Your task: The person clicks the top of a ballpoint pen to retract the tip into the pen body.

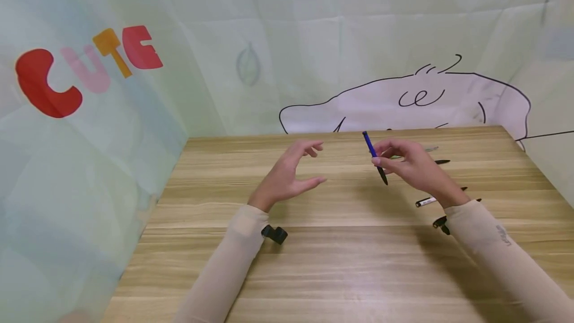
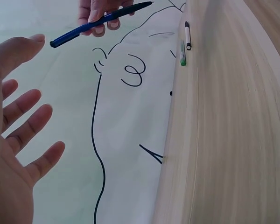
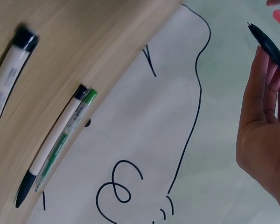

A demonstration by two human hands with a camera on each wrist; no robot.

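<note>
A blue pen with a black tip [image 1: 369, 145] is pinched between the thumb and fingers of my right hand [image 1: 410, 166], raised over the far part of the table and slanting with its tip down. In the right wrist view the dark tip end of the pen [image 3: 267, 45] rises above the fingers. My left hand [image 1: 287, 173] is held to the left of the pen, holding nothing, thumb and fingers spread apart. The left wrist view shows the blue pen [image 2: 74, 35] apart from the left thumb, its blunt end toward that hand.
On the wooden table [image 1: 314, 263], right of and beneath the right hand, lie several pens: a white pen with black ends [image 3: 53, 133], a clear green pen [image 3: 63, 142] beside it, and a white marker [image 3: 11, 70]. A printed cloth [image 1: 269, 64] hangs behind the table's far edge.
</note>
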